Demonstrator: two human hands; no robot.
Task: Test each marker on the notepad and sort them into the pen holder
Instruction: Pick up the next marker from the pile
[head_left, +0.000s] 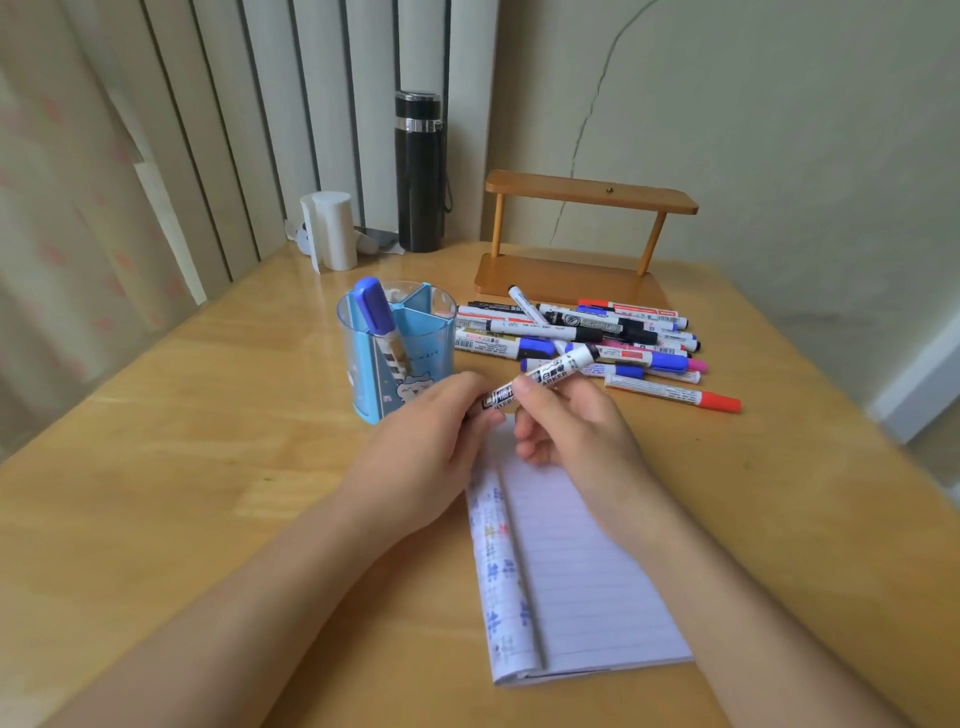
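Observation:
A white marker (548, 375) with black print is held above the top of the open lined notepad (587, 582). My right hand (566, 421) pinches its barrel, and my left hand (431, 447) grips its lower left end, which the fingers hide. Left of the hands stands a blue see-through pen holder (400, 358) with dividers; one blue-capped marker (376, 317) leans inside it. A pile of several markers (587, 335) with blue, black, red and pink caps lies behind the hands. A red-capped marker (675, 395) lies at the pile's near edge.
A wooden two-tier stand (582, 244) sits behind the pile. A black flask (420, 171) and a white roll (332, 231) stand at the table's far left corner by the curtain. The wooden table (182, 467) drops off at the right (852, 415).

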